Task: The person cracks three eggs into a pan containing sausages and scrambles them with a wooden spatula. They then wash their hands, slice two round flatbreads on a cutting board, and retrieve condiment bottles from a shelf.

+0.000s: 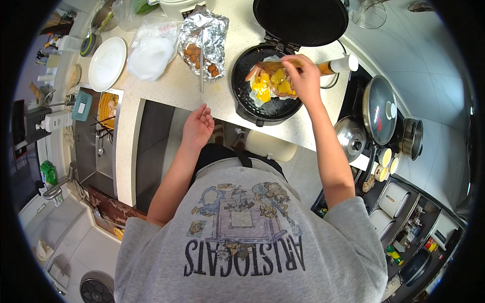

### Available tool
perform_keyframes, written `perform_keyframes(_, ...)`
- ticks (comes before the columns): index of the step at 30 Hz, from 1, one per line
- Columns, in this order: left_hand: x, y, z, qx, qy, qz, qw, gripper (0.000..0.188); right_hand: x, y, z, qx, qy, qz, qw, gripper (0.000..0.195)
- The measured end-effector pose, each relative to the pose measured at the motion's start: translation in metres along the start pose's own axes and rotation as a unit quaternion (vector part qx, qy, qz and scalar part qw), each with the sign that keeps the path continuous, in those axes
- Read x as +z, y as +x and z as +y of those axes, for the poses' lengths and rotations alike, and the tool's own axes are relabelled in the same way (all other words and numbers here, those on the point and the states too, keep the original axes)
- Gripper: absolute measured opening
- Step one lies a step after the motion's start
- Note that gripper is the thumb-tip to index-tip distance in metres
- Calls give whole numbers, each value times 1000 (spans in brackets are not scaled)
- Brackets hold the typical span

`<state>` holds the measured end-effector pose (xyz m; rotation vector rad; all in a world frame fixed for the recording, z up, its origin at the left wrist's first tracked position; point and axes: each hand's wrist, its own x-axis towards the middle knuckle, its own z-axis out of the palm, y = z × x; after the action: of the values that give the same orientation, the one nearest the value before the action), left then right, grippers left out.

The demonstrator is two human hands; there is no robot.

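Observation:
My right hand (pixel 304 75) is closed on a brown wooden utensil (pixel 269 66) over the right side of a round black electric griddle (pixel 242 98). Its flat end touches the food; its exact kind is partly hidden by my fingers. On the griddle lie eggs with broken yellow yolks (pixel 261 88) and pinkish-brown pieces of what looks like meat. The griddle's black lid (pixel 301 21) stands raised behind. My left hand (pixel 199 127) hovers by the counter's front edge, palm up, fingers loosely curled and holding nothing. Crumpled aluminium foil (pixel 216 34) bears small brown balls (pixel 192 53), with metal chopsticks (pixel 202 72) across it.
Left on the counter (pixel 163 96) are a white plate (pixel 107 64) and a plastic bag of white round sheets (pixel 151 53). A bottle with a white cap (pixel 345 63) stands right of the griddle. Pan lids (pixel 350 138) lie farther right; a sink (pixel 100 159) is at left.

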<state>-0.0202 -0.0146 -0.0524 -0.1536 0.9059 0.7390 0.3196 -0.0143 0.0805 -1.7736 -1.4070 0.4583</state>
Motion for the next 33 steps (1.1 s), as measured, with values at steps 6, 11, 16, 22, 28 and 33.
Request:
perform_keyframes(6, 1, 8, -4, -8, 1, 1, 1000, 20, -12, -42, 15, 177, 64, 105, 976, 15)
perform_keyframes(11, 3, 10, -6, -21, -11, -6, 1000, 19, 3, -83, 41, 256, 156, 146, 943, 17)
perform_keyframes(16, 5, 6, -7, -14, -17, 1, 1000, 17, 7, -112, 74, 320, 303, 218, 871, 19)
perform_keyframes(22, -3, 4, -7, -10, -2, 10, 1000, 19, 38, -120, 79, 364, 412, 221, 806, 20)
perform_keyframes(28, -5, 3, -7, -16, -16, -2, 1000, 22, 61, -96, 63, 312, 410, 235, 824, 20)
perform_keyframes(33, -4, 0, -7, -10, -9, 2, 1000, 19, 59, -81, 53, 228, 353, 215, 882, 17)
